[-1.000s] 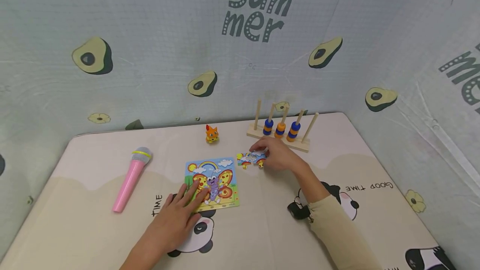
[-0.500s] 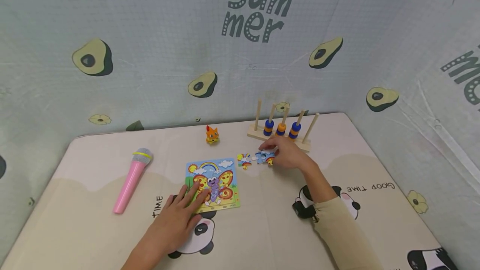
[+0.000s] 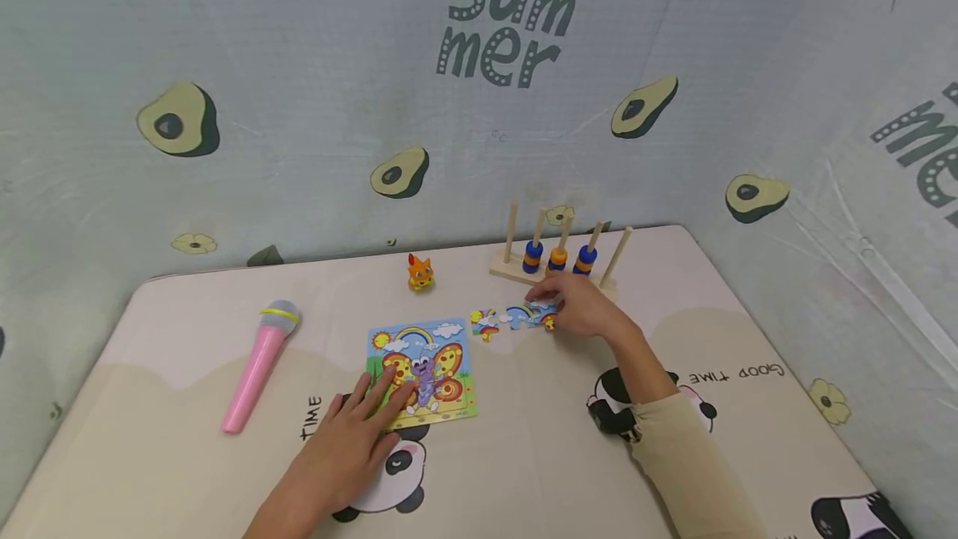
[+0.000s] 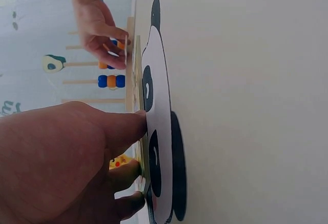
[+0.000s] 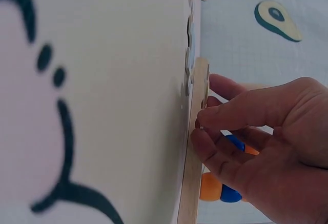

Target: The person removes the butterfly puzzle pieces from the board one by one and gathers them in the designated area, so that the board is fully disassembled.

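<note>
A butterfly puzzle board (image 3: 427, 356) lies on the mat in the head view. My left hand (image 3: 374, 402) rests flat on its lower left part, fingers straight; the left wrist view shows those fingers (image 4: 125, 126) pressing the board's edge. To the right, my right hand (image 3: 552, 312) pinches a blue rainbow puzzle piece (image 3: 524, 314) at its right end. In the right wrist view the fingers (image 5: 220, 116) curl round the piece's wooden edge (image 5: 197, 96). A second loose piece (image 3: 485, 323) lies just left of it, apart by a small gap.
A wooden peg rack with blue and orange beads (image 3: 560, 260) stands right behind the right hand. A small orange cat toy (image 3: 420, 271) sits at the back centre. A pink toy microphone (image 3: 258, 364) lies at the left. Avocado-print fabric walls close the mat's back and right sides.
The right hand has drawn the blue piece to the right, away from the other loose piece it lay against. The left hand stays on the board.
</note>
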A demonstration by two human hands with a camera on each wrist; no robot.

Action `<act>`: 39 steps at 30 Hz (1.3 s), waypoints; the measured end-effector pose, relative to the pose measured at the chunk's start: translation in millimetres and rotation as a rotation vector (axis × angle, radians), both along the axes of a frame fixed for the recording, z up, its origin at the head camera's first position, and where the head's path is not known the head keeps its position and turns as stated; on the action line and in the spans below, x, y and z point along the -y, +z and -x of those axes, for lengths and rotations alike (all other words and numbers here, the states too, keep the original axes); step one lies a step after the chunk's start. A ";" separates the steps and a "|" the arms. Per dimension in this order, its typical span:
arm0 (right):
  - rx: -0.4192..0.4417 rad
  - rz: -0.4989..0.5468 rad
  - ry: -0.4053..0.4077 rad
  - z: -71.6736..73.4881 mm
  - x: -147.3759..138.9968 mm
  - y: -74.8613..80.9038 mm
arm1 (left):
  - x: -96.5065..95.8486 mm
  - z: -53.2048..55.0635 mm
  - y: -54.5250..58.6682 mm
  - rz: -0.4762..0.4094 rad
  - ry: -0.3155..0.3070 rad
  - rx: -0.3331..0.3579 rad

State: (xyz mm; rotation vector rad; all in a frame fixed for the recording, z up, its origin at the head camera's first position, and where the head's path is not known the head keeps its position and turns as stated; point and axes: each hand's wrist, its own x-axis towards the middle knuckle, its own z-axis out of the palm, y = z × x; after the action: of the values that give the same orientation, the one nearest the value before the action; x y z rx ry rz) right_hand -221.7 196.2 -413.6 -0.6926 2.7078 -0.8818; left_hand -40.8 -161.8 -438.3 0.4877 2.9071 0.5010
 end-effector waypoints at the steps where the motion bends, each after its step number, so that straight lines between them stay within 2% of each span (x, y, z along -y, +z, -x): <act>1: 0.001 0.000 -0.005 0.1 -0.5 0.1 | 0.0 0.3 0.0 0.000 0.000 0.004; 7: -0.006 -0.035 -0.025 -1.1 -1.9 0.4 | -0.8 1.2 -1.6 0.000 0.006 0.035; 14: -0.009 -0.086 -0.040 -3.1 -2.1 0.3 | -0.6 -1.0 -1.2 -0.005 0.003 0.014; 21: -0.025 -0.138 -0.058 -2.0 -2.8 -0.2 | -2.4 -0.5 -0.9 -0.005 0.014 0.033; 27: -0.029 -0.153 -0.053 -2.2 -3.0 0.5 | -2.9 -0.4 0.8 -0.013 0.025 0.052; 39: -0.030 -0.164 -0.055 -2.7 -2.6 -0.6 | -3.7 -0.1 0.7 -0.010 0.023 0.048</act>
State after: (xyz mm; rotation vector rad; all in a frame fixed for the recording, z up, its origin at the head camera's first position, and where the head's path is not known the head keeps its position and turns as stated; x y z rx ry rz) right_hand -219.1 198.8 -414.2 -0.6048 2.7980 -0.6555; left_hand -40.7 -158.1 -437.6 0.4382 2.8686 0.5225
